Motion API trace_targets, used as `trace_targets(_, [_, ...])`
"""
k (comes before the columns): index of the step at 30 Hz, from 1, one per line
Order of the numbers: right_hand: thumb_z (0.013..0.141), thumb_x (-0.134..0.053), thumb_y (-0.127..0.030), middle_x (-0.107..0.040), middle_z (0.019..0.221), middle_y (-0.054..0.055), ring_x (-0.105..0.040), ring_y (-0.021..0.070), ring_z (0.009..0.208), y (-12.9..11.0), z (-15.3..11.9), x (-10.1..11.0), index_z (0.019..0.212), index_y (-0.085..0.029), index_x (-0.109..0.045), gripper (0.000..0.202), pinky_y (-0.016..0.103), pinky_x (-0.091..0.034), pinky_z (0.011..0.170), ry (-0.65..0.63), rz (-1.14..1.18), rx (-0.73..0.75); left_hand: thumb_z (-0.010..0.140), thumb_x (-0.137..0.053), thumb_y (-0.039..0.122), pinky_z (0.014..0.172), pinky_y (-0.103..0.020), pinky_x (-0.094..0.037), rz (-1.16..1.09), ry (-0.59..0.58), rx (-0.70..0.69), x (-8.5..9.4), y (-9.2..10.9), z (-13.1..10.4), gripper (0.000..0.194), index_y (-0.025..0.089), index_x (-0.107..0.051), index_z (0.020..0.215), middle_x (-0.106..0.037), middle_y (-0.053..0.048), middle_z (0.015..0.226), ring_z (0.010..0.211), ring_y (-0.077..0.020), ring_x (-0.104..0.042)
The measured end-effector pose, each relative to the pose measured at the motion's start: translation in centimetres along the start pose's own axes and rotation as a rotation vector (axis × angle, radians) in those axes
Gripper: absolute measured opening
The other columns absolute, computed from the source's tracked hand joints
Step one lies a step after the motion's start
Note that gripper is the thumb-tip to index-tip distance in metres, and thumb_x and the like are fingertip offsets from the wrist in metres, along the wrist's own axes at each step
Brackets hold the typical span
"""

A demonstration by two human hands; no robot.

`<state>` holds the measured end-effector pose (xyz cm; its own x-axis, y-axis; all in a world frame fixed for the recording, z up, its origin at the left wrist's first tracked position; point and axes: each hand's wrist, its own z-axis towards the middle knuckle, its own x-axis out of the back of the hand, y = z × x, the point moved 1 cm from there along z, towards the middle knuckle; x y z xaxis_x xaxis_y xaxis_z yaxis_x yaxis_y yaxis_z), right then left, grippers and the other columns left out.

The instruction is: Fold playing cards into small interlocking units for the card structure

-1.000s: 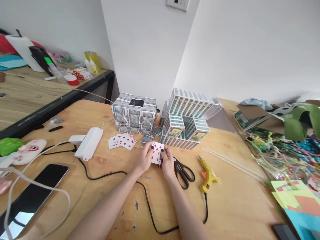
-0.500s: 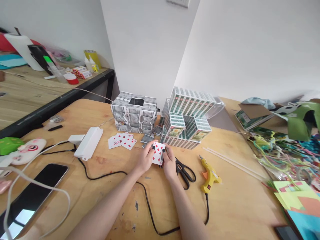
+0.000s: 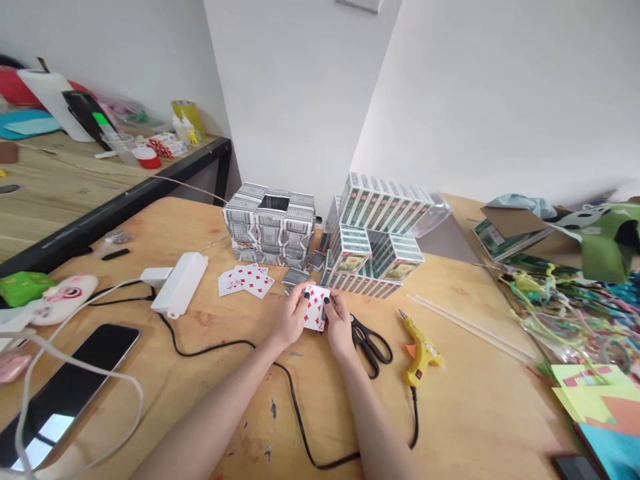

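Observation:
A seven of diamonds playing card point(image 3: 315, 312) faces up between my two hands, low over the wooden table. My left hand point(image 3: 291, 315) is closed on its left edge, thumb on the face. My right hand point(image 3: 338, 323) pinches the right edge, its thumb near the upper corner. Whether more cards lie beneath is hidden. Several red diamond cards point(image 3: 257, 280) are fanned on the table to the left. Beyond my hands, patterned card backs point(image 3: 296, 277) lie before a structure built of folded cards point(image 3: 270, 230). Stacked card boxes point(image 3: 383, 200) stand behind to the right.
Black scissors point(image 3: 369, 345) lie beside my right hand, then a yellow glue gun point(image 3: 421, 352) with its black cord looping under my forearms. Two clear glue sticks point(image 3: 470, 327) rest farther right. A white power adapter point(image 3: 181, 283) and a phone point(image 3: 65, 393) are at left.
The view has shifted slightly, moving the surroundings a little to the right at the left side. My hands keep the same hold on the card.

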<state>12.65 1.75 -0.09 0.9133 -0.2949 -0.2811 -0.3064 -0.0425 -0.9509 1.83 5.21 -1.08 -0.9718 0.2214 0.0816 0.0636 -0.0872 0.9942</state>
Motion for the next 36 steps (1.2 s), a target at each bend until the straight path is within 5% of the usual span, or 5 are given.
trace_targets(22, [0.073, -0.054, -0.031, -0.055, 0.068, -0.004, -0.048, 0.0111, 0.053, -0.4, -0.3, 0.1, 0.089, -0.024, -0.049, 0.018, 0.021, -0.039, 0.049, -0.018, 0.050, -0.012, 0.084, -0.039, 0.024, 0.059, -0.023, -0.042, -0.006, 0.016, -0.006, -0.1, 1.0, -0.5, 0.031, 0.018, -0.051, 0.111, -0.061, -0.003, 0.085, 0.064, -0.0127, -0.051])
trace_targets(30, [0.074, -0.056, -0.033, -0.062, 0.108, 0.004, -0.059, 0.0206, 0.087, 0.0, 0.0, 0.2, 0.110, -0.023, -0.058, 0.038, 0.031, -0.049, 0.069, 0.004, -0.012, 0.027, 0.084, -0.039, 0.024, 0.071, -0.025, -0.045, -0.008, 0.053, -0.009, 0.0, 0.5, -0.2, 0.038, 0.018, -0.050, 0.120, -0.059, -0.008, 0.111, 0.085, -0.0166, -0.057])
trace_targets(36, [0.074, -0.055, -0.034, -0.064, 0.109, 0.002, -0.056, 0.0226, 0.101, 0.5, 0.2, 0.7, 0.114, -0.022, -0.060, 0.042, 0.034, -0.047, 0.082, 0.033, -0.102, 0.084, 0.082, -0.041, 0.025, 0.061, -0.022, -0.043, 0.015, 0.064, 0.000, 0.1, 0.6, -0.3, 0.043, 0.016, -0.049, 0.124, -0.062, -0.006, 0.104, 0.070, -0.0117, -0.054])
